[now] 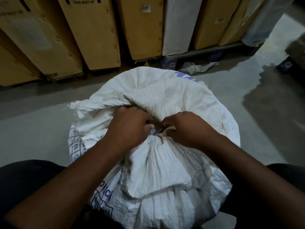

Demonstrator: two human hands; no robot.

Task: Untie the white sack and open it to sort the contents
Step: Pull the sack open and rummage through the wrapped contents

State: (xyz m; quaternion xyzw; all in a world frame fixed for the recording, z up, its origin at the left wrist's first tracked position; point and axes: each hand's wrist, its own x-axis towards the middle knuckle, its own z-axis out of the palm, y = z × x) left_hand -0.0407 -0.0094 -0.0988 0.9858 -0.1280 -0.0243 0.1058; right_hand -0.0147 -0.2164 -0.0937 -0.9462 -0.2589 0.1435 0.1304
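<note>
— Grey concrete floor (41, 126) carried everything, didn't it? What did we have behind it?

— We had a row of tall cardboard cartons (92, 30) standing along the far edge of the floor, one printed "THIS WAY UP", with a white-wrapped one among them. Some sat on a dark pallet (206, 53), and a scrap of crumpled clear plastic (196, 66) lay on the floor just in front of it.

— And the white sack (165, 100)?

— It stood upright on the floor right in front of us, between our knees, its long axis vertical and its gathered neck pointing up toward the camera. Nothing stood between us and it; the cartons were behind it, apart from it.

— Where were our hands?

— Both met at the neck, in the middle of the sack's top. Our left hand (130, 126) was curled closed on the bunched fabric at the left side of the tie, and our right hand (186, 128) pinched in from the right, fingers bent onto the tie (154, 132) itself. We could see only a small greyish knot between the fingertips; what it was made of, we couldn't tell.

— How did the sack look?

— Woven white plastic, heavily pleated around the neck, a frayed flap spilling to the left, blue printed lettering and a grid down its left side, dirty smudges below the knot.
</note>
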